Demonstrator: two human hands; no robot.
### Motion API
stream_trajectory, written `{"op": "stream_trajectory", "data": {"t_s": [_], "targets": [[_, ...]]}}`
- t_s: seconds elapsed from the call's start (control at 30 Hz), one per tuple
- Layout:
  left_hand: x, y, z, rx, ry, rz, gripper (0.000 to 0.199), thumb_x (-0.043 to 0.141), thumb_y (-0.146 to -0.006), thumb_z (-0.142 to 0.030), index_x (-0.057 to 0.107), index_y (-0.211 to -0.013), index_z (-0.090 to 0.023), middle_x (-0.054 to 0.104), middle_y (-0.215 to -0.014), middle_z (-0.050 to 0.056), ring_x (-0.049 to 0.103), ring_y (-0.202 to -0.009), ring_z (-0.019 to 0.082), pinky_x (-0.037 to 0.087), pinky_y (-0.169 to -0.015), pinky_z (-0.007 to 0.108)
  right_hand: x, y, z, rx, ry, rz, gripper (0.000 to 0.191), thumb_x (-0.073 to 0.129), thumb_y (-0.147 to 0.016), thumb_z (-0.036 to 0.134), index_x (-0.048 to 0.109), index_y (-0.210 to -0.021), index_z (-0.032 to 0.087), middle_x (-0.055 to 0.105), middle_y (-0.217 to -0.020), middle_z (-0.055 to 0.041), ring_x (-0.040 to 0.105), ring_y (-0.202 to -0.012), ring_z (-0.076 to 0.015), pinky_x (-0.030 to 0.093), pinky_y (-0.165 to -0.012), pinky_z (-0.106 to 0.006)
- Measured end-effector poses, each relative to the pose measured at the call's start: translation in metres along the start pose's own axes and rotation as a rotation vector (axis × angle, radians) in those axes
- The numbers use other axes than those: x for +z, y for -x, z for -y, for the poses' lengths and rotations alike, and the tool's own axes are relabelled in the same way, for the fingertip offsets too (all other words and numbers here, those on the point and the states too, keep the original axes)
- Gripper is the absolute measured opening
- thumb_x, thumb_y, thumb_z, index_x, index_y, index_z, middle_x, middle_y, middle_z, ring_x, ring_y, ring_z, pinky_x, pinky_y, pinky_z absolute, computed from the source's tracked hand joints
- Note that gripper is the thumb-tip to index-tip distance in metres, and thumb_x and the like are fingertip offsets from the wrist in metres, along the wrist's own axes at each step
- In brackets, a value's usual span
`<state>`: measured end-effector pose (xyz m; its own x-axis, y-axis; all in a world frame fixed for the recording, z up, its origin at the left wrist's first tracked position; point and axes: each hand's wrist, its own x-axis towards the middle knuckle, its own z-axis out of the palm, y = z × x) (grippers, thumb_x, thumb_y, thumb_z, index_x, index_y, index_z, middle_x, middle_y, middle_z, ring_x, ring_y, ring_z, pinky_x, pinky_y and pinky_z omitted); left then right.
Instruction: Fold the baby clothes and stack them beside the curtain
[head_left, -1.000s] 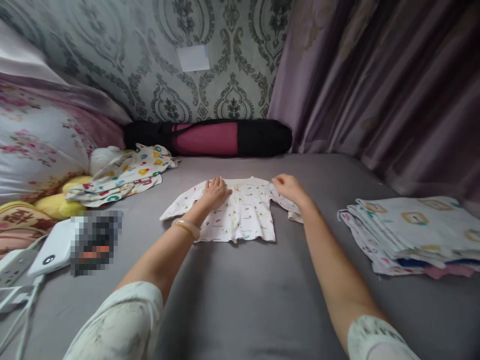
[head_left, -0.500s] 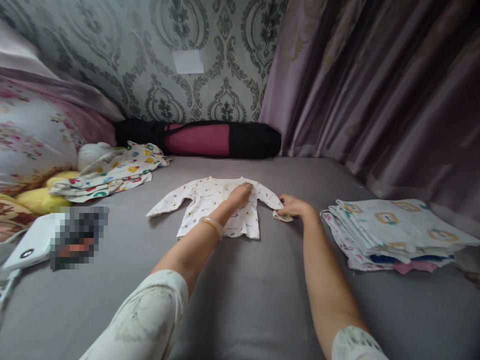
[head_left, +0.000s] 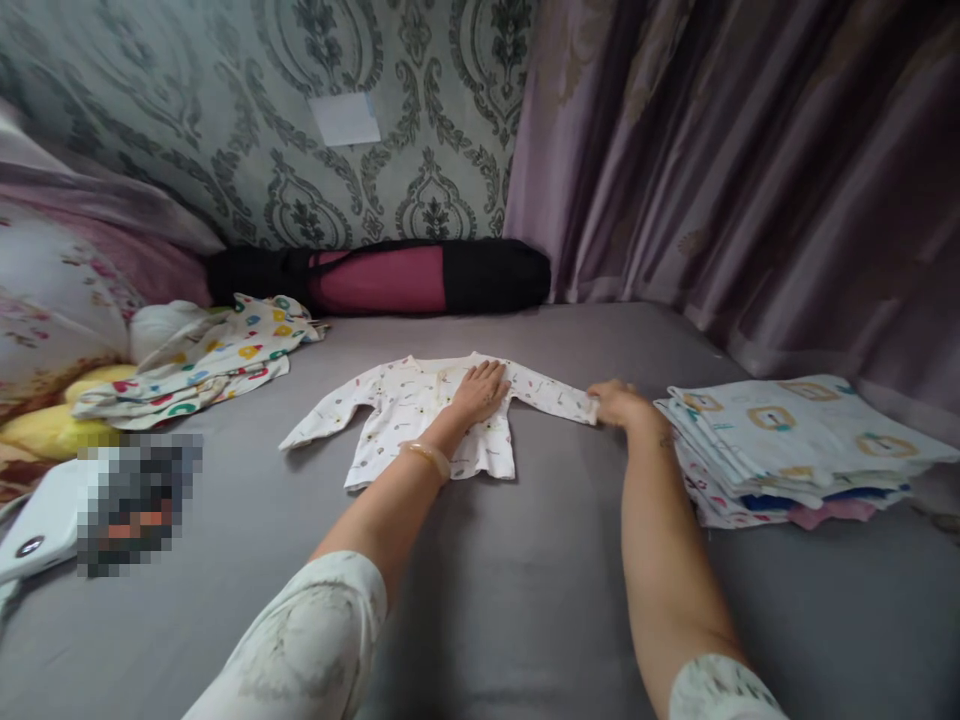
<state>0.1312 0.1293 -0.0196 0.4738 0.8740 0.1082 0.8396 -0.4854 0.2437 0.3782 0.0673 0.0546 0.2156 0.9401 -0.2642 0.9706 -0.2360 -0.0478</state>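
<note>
A small white baby shirt [head_left: 401, 415] with a scattered print lies spread on the grey bed sheet [head_left: 525, 570], both sleeves stretched out sideways. My left hand [head_left: 481, 391] rests flat on the shirt's chest, fingers spread, a pale bangle on the wrist. At the right sleeve's cuff, my right hand [head_left: 616, 404] pinches the fabric and holds the sleeve out straight. The left sleeve lies on the sheet, angled down toward me, with no hand on it.
To the right is a stack of folded cloths [head_left: 806, 440]. A black and maroon roll bag [head_left: 382, 278] lies along the wall. On the left are a patterned garment [head_left: 206, 360], yellow plush [head_left: 64, 430], a white device [head_left: 41, 520] and a blurred-out object [head_left: 139, 505]. Purple curtains [head_left: 637, 160] hang right.
My right hand has moved right with the cuff, and the bunched sleeve end is now straight. My left hand stays on the chest, its fingers more spread. The view has shifted slightly.
</note>
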Motion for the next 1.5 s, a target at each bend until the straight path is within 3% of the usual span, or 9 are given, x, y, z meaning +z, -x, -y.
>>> {"op": "stream_trajectory", "data": {"t_s": [0.13, 0.27, 0.4, 0.63, 0.93, 1.2, 1.33, 1.43, 1.5], "targets": [[0.0, 0.0, -0.002, -0.005, -0.026, 0.013, 0.056, 0.021, -0.099, -0.045, 0.032, -0.149, -0.023, 0.032, -0.157, 0.006, 0.024, -0.146, 0.023, 0.019, -0.119, 0.042, 0.007, -0.014, -0.01, 0.114, -0.15, -0.098, 0.041, 0.053, -0.082, 0.012, 0.066, -0.121, 0.018, 0.066, -0.121, -0.014, 0.062, -0.113, -0.024, 0.048, -0.091, -0.03], [0.001, 0.0, -0.001, -0.003, -0.008, 0.013, 0.055, 0.022, -0.099, -0.044, 0.032, -0.149, -0.023, 0.032, -0.157, 0.006, 0.024, -0.146, 0.024, 0.019, -0.119, 0.043, 0.019, -0.018, -0.004, 0.171, -0.161, -0.052, 0.034, 0.056, -0.084, 0.032, 0.071, -0.109, 0.015, 0.069, -0.113, -0.0166, 0.065, -0.106, -0.027, 0.05, -0.086, -0.035], [0.001, 0.0, -0.001, 0.007, 0.019, 0.01, 0.055, 0.024, -0.099, -0.043, 0.033, -0.149, -0.02, 0.032, -0.156, 0.009, 0.025, -0.145, 0.026, 0.019, -0.118, 0.045, 0.027, -0.025, -0.006, 0.156, -0.255, -0.022, 0.026, 0.062, -0.076, 0.028, 0.073, -0.096, 0.016, 0.072, -0.095, -0.0124, 0.068, -0.095, -0.0261, 0.051, -0.078, -0.032], [-0.004, 0.003, -0.004, -0.002, 0.043, 0.033, 0.065, 0.026, -0.096, -0.057, 0.03, -0.15, -0.02, 0.03, -0.157, 0.01, 0.021, -0.146, 0.03, 0.017, -0.118, 0.047, 0.03, -0.035, -0.003, 0.16, -0.593, -0.395, 0.035, 0.046, -0.088, 0.024, 0.06, -0.117, 0.01, 0.068, -0.105, -0.0145, 0.065, -0.097, -0.023, 0.049, -0.078, -0.028], [-0.015, -0.012, -0.006, -0.084, 0.047, 0.177, 0.089, 0.035, -0.08, -0.08, 0.028, -0.15, -0.025, 0.021, -0.159, 0.014, 0.017, -0.146, 0.037, 0.017, -0.115, 0.053, 0.03, -0.009, 0.008, 0.245, -0.409, -0.307, 0.037, 0.036, -0.097, 0.025, 0.056, -0.126, 0.014, 0.061, -0.118, -0.0209, 0.06, -0.11, -0.0315, 0.047, -0.088, -0.041], [-0.023, -0.017, -0.014, -0.126, 0.132, 0.159, 0.089, 0.04, -0.08, -0.078, 0.031, -0.148, -0.022, 0.025, -0.157, 0.018, 0.019, -0.145, 0.039, 0.021, -0.112, 0.055, 0.035, -0.003, 0.014, 0.272, -0.224, -0.433, 0.037, 0.036, -0.094, 0.018, 0.06, -0.12, 0.008, 0.055, -0.123, -0.0263, 0.053, -0.117, -0.0365, 0.044, -0.09, -0.047], [-0.041, -0.005, -0.002, -0.169, 0.294, -0.006, 0.063, 0.035, -0.094, -0.057, 0.042, -0.141, -0.016, 0.044, -0.147, 0.018, 0.045, -0.133, 0.03, 0.038, -0.106, 0.041, 0.031, -0.004, 0.042, 0.037, -0.139, -0.539, 0.039, 0.033, -0.095, 0.018, 0.053, -0.128, 0.011, 0.053, -0.131, -0.0213, 0.046, -0.125, -0.0328, 0.036, -0.1, -0.046], [-0.05, 0.026, 0.004, -0.112, 0.274, -0.109, 0.039, 0.045, -0.093, -0.037, 0.058, -0.122, -0.014, 0.062, -0.123, 0.015, 0.062, -0.108, 0.024, 0.046, -0.096, 0.036, 0.031, -0.013, 0.081, -0.254, -0.155, -0.394, 0.041, 0.032, -0.097, 0.022, 0.048, -0.134, 0.015, 0.052, -0.137, -0.0152, 0.042, -0.129, -0.0266, 0.032, -0.105, -0.041], [-0.054, 0.056, -0.002, -0.022, 0.248, -0.135, 0.028, 0.049, -0.092, -0.031, 0.063, -0.11, -0.014, 0.066, -0.109, 0.013, 0.064, -0.097, 0.022, 0.048, -0.09, 0.034, 0.033, -0.022, 0.105, -0.321, -0.173, -0.283, 0.04, 0.032, -0.098, 0.024, 0.049, -0.133, 0.017, 0.052, -0.138, -0.0135, 0.044, -0.128, -0.0257, 0.034, -0.104, -0.039]]}}
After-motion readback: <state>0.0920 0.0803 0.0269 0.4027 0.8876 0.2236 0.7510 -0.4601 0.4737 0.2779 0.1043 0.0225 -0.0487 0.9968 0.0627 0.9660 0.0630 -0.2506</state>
